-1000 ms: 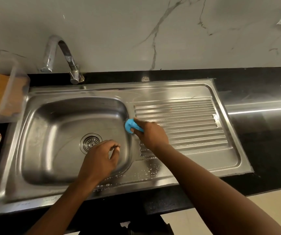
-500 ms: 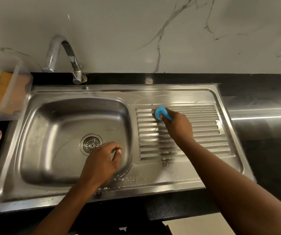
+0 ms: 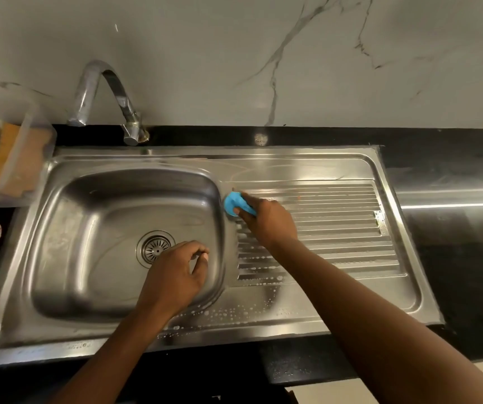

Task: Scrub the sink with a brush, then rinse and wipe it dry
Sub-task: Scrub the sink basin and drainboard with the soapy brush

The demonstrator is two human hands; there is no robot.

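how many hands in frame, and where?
2. The left hand is over the sink basin, just right of the drain, fingers loosely curled. The right hand grips the blue brush at the drainboard's left edge. Neither is hidden.

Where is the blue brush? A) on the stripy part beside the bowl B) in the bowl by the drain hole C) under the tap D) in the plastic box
A: the right hand holds the blue brush on the ridged drainboard, at its edge next to the bowl.
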